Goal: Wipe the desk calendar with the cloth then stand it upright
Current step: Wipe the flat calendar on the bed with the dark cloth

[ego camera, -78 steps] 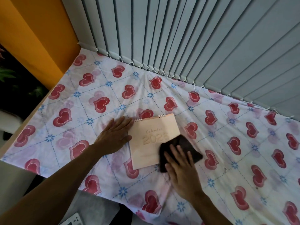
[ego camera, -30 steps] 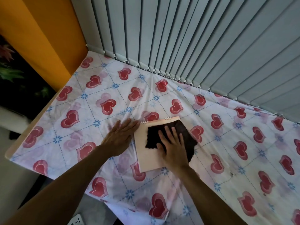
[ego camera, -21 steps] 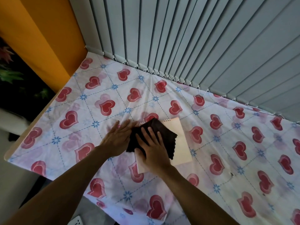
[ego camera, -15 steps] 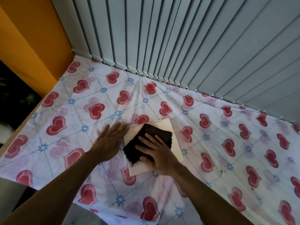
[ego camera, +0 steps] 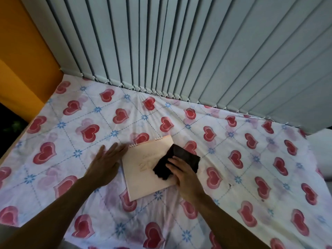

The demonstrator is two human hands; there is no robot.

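Note:
A pale pink spiral-bound desk calendar (ego camera: 142, 175) lies flat on the heart-print tablecloth (ego camera: 233, 177), its wire binding at the far edge. A dark cloth (ego camera: 186, 157) sits on the calendar's right half and hangs over its right edge. My right hand (ego camera: 181, 175) presses flat on the cloth, fingers spread over it. My left hand (ego camera: 107, 162) rests flat on the tablecloth, fingertips touching the calendar's upper left corner. Part of the printed year on the cover is hidden by the cloth.
Grey vertical blinds (ego camera: 179, 51) hang along the table's far edge. An orange wall (ego camera: 21, 60) borders the left side. The table's left edge drops off at the lower left.
My right hand has swept the cloth from the calendar's left half to its right edge, uncovering the printed cover. My left hand has stayed by the upper left corner.

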